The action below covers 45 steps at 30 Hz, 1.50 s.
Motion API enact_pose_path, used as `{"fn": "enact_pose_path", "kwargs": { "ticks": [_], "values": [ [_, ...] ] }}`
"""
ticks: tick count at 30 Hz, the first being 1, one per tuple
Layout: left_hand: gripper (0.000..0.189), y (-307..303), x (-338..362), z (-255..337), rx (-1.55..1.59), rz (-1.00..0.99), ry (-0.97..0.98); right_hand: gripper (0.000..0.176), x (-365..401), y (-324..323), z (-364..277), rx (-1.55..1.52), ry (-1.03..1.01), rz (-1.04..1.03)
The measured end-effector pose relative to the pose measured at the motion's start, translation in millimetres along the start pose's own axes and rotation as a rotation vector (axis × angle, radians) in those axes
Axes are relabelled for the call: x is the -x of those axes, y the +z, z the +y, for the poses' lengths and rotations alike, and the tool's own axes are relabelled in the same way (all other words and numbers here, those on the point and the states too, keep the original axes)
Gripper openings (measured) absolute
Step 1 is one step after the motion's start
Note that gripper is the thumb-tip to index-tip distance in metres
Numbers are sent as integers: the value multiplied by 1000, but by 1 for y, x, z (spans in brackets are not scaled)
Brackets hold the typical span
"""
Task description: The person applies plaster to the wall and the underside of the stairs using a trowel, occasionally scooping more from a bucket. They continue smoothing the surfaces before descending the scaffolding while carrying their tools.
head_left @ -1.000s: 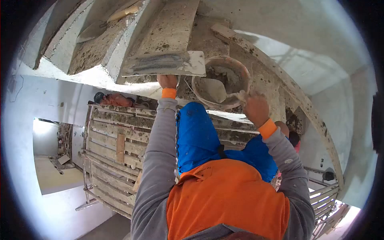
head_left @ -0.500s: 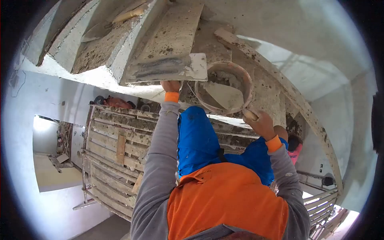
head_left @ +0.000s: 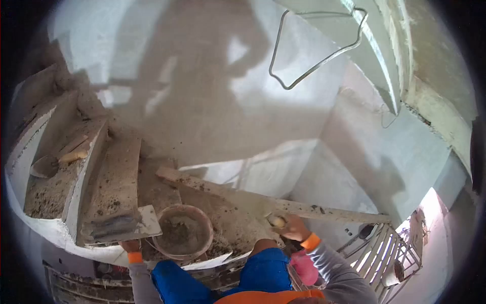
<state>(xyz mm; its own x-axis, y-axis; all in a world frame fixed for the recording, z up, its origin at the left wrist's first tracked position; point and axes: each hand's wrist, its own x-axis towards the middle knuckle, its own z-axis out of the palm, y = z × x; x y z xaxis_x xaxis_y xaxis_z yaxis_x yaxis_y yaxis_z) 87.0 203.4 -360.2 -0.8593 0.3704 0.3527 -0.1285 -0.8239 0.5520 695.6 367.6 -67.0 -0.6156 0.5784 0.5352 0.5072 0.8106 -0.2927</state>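
My left hand (head_left: 130, 246) grips a flat plasterer's hawk (head_left: 149, 221) from below; its fingers are mostly hidden under the board. Dark grey mortar is smeared across the board's top. Just right of it stands a round bucket (head_left: 207, 233) with grey mortar inside. Farther right, my right hand (head_left: 293, 228) is closed round the pale handle of a trowel (head_left: 276, 221), above the dirty ledge and apart from the bucket. The trowel's blade is seen too edge-on to make out clearly.
A second trowel (head_left: 45, 166) lies on a stair step at left. A long board (head_left: 228, 191) runs along the ledge by the wall. A bent metal bar (head_left: 324, 63) sticks out above. Below are plank scaffolding (head_left: 76, 286) and a person in pink (head_left: 304, 267).
My view has swung up toward the wall and right. My right hand has taken the trowel out of the bucket and off to the right. The hawk stays beside the bucket.
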Motion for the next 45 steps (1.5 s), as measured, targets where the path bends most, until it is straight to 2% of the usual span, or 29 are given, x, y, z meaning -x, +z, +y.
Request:
{"fn": "enact_pose_path", "kwargs": {
  "ticks": [1, 2, 3, 4, 5, 6, 7, 9, 10, 11, 12, 14, 16, 17, 19, 20, 21, 23, 26, 28, 29, 30, 32, 35, 37, 39, 40, 42, 45],
  "values": [
    [46, 0, 0, 1, -269, -29, 109, 45, -1, -25, -13, 30, 67, -25],
    [45, 2, 1, 5, -279, -30, 109, 45, -6, -54, -23, 55, 138, -53],
    [45, 10, 3, 12, -289, -30, 109, 42, -6, -71, -15, -82, 184, 27],
    [45, 28, 6, 22, -34, 8, 5, 39, -5, -89, -6, -222, 228, 104],
    [45, 37, 9, 26, 216, 46, -98, 37, -10, -110, 5, -22, 168, 179],
    [44, 37, 12, 21, -48, 73, -37, 35, -17, -132, 16, 175, 106, 252],
    [43, 35, 14, 16, -313, 99, 27, 34, -26, -155, 14, 176, 55, 331],
    [40, 31, 14, 19, -640, 69, 26, 36, -41, -203, 9, 621, 91, 358],
    [39, 28, 11, 26, -697, 13, -37, 39, -50, -222, 25, 706, -32, 438],
    [37, 27, 10, 26, -565, 27, -71, 40, -79, -249, 4, 730, -2, 490],
    [36, 27, 8, 27, -433, 46, -103, 36, -97, -263, -1, 835, -146, 542],
    [32, 33, 6, 16, 213, 208, -97, 34, -134, -284, -20, 783, -184, 545],
    [33, 20, 4, 20, -902, 78, 144, 32, -172, -301, -28, 792, -416, 609],
    [33, 14, 5, 21, -1457, -4, 264, 30, -187, -311, -38, 886, -415, 598],
    [35, 18, -1, 13, -389, 191, 1, 27, -215, -327, -57, 1038, -461, 629],
    [36, 24, -3, 12, 150, 270, -120, 28, -223, -342, -59, 1004, -333, 633],
    [37, 25, 1, 15, -338, 236, -15, 29, -226, -354, -60, 966, -206, 636],
    [39, 35, 10, 32, -1314, 136, 207, 27, -213, -358, -83, 974, -316, 694],
    [40, 24, 5, 15, -1104, 200, 292, 30, -186, -366, -41, 1012, -356, 786],
    [41, 4, 1, 7, -958, 142, 174, 30, -179, -357, -26, 1027, -319, 798],
    [40, 5, 3, 8, -1009, 126, 178, 30, -178, -350, -24, 1048, -285, 779],
    [40, 7, 4, 9, -1060, 110, 183, 27, -187, -344, -20, 1172, -481, 840],
    [38, 33, 9, 28, -1407, 107, 328, 28, -205, -320, -43, 1120, -386, 807],
    [37, 45, 16, 46, -1896, -96, 408, 28, -240, -302, -68, 1105, -254, 841],
    [37, 19, 6, 25, -1258, 116, 71, 27, -248, -304, -78, 1081, -234, 880],
    [37, 23, 5, 28, -1214, 112, 43, 29, -251, -308, -85, 1068, -274, 896],
    [36, 48, 16, 48, -1498, 11, 172, 29, -252, -310, -86, 1044, -325, 914],
    [36, 47, 16, 44, -1501, 14, 258, 30, -248, -314, -85, 997, -421, 941],
    [35, -14, -8, -9, -883, 195, 190, 31, -242, -316, -94, 919, -497, 953]
  ]
}}
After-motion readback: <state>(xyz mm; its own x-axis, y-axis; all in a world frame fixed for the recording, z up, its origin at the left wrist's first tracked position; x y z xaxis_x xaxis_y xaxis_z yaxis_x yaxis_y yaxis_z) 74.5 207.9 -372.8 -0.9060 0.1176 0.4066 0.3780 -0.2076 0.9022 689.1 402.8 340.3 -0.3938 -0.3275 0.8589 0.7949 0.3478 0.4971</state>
